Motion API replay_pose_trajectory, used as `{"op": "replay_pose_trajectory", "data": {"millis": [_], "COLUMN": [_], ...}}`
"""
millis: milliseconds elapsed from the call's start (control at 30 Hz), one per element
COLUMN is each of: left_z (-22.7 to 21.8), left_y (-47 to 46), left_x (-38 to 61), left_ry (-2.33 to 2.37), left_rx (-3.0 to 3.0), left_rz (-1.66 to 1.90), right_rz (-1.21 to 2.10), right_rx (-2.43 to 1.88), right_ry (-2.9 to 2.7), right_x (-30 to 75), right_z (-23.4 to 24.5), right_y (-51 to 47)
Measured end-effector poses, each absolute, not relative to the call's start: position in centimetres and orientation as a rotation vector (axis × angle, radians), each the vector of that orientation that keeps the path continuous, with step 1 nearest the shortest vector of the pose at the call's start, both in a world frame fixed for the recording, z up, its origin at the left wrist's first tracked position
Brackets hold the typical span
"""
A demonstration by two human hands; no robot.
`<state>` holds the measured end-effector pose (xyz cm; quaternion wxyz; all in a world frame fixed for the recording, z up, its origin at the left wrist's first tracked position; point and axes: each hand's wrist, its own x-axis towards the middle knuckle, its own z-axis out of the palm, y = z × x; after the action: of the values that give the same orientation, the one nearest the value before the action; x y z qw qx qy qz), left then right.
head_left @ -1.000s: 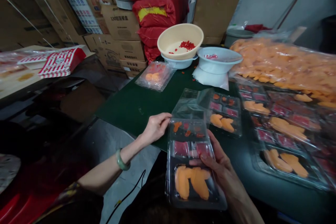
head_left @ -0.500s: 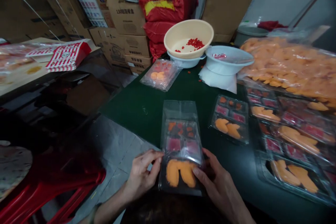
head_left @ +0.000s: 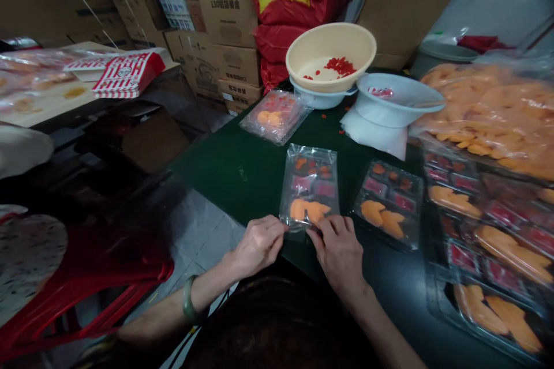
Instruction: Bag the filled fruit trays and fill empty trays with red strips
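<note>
Your left hand (head_left: 258, 247) and right hand (head_left: 339, 252) are both low on the bench's dark green top, close together, with the bagged tray (head_left: 309, 187) standing out just above them. Your left grip is closed, thumb and fingers together on the lower left corner of the transparent bag. Your right grip is closed too, its fingertips (head_left: 322, 232) pressed on the bag's lower edge, so the two hands pinch that edge just apart from each other. A green bangle (head_left: 189, 302) sits on your left wrist. Inside the bag, the black tray shows small orange-red bits in its top row, red pieces in the middle row and two orange pieces in the large bottom compartment. Just right of it lies an unbagged tray (head_left: 387, 207) filled the same way, and more filled trays (head_left: 476, 253) crowd the right side of the bench below a big plastic bag of orange pieces (head_left: 489, 115). Toward the top centre, a cream basin (head_left: 331, 57) holding red pieces (head_left: 340, 66) rests on a pale blue bowl (head_left: 322, 99). Beside it, a white bowl (head_left: 400, 98) sits on white plastic (head_left: 372, 134), and a sealed packet (head_left: 274, 117) lies to the left.
</note>
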<state>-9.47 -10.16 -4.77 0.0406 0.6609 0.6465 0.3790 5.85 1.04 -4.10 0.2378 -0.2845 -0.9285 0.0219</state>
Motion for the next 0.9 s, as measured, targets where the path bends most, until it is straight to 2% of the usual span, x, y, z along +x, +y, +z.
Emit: {"op": "replay_pose_trajectory", "data": {"millis": [167, 400, 633, 767, 900], "left_z": [-4.7, -3.3, -1.6, -2.1, -3.2], "left_y": [-12.2, -14.7, -13.7, -14.0, -14.4], "left_x": [-8.1, -8.2, -9.2, -7.5, -6.1], "left_ry": [1.992, 2.216, 2.005, 1.773, 1.577], "left_rx": [2.024, 0.969, 0.777, 0.465, 0.402], "left_rz": [1.255, 1.389, 1.018, 1.037, 1.192], "right_rz": [-0.055, -0.116, 0.014, 0.037, 0.14], "right_rx": [-0.792, -0.64, -0.578, -0.541, -0.465], "right_ry": [-2.541, -2.555, -2.487, -2.424, -2.441], "right_x": [3.4, 5.1, 6.5, 6.9, 7.3], "right_z": [-4.5, -4.8, -4.4, -3.7, -3.4], "right_y": [0.7, -0.2, -1.2, -2.2, -3.2]}}
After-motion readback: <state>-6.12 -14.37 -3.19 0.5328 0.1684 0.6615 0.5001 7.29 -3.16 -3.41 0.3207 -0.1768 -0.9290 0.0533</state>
